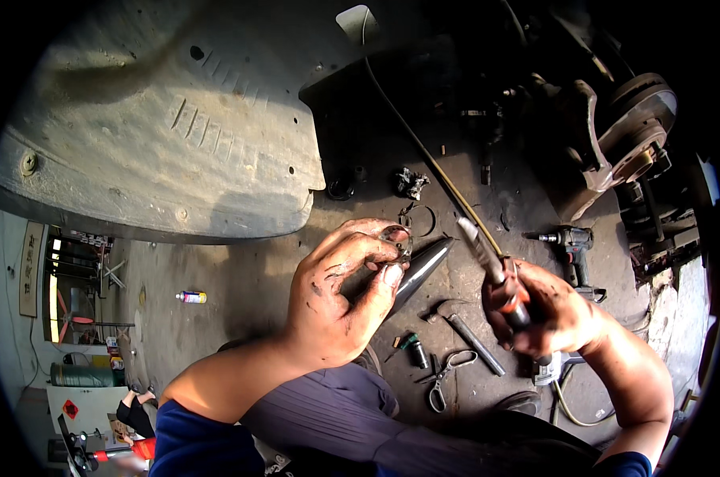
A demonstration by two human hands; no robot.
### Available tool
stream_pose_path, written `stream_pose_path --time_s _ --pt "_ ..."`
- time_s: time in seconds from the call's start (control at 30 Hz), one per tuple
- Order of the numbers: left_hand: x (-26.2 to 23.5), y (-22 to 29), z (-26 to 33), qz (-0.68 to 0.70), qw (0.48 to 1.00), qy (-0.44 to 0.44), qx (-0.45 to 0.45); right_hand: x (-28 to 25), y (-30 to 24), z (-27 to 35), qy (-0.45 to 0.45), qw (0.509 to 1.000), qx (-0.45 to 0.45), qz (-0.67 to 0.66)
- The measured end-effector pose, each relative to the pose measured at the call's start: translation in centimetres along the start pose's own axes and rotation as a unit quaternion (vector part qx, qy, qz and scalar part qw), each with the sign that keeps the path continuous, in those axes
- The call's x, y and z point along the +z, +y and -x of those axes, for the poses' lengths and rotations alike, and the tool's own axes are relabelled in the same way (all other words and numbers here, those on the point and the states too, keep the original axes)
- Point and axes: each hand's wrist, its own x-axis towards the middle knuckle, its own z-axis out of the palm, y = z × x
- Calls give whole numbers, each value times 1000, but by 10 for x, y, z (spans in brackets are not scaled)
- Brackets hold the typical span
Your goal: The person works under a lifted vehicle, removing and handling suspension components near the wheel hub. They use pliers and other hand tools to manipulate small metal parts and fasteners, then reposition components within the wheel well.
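Dark trouser leg [352,413] fills the bottom of the view, both forearms coming up over it. Left hand [340,298], greasy, is curled shut around the wide end of a dark metal cone [423,266]; thumb and forefinger also pinch a small metal ring [397,236] at the top. The cone points up and right, its tip just left of the pliers. Right hand [547,310] is fisted tight on the red-and-black handles of the pliers [491,266], jaws pointing up-left toward the ring, tip near it but not clearly touching. Can't tell if the jaws are open.

On the dirty floor below the hands: hammer [467,330], scissors [447,378], a small green-capped part [414,348]. Cordless drill [570,242] lies to the right, well apart from the hands. A thin rod [423,151] runs diagonally from the upper middle down behind the pliers. Brake disc and hub [634,127] hang at upper right. Grey wheel-arch liner [161,119] covers the upper left. A spray can [191,296] lies on the floor at left, far from the hands.
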Motion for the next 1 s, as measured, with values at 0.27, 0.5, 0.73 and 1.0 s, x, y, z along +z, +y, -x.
stream_pose_path --time_s 0.27,0.5,0.73,1.0 --pt "11 4 0 119 989 53 -77 8 65 7 -12 967 221 -130" --pt "5 -6 4 66 997 -8 -41 10 13 -6 -1 986 82 147" --pt "12 5 2 97 991 49 -74 30 -2 -13 72 920 -78 376" --pt "14 9 3 72 995 37 -51 37 -3 -15 82 903 -123 403"
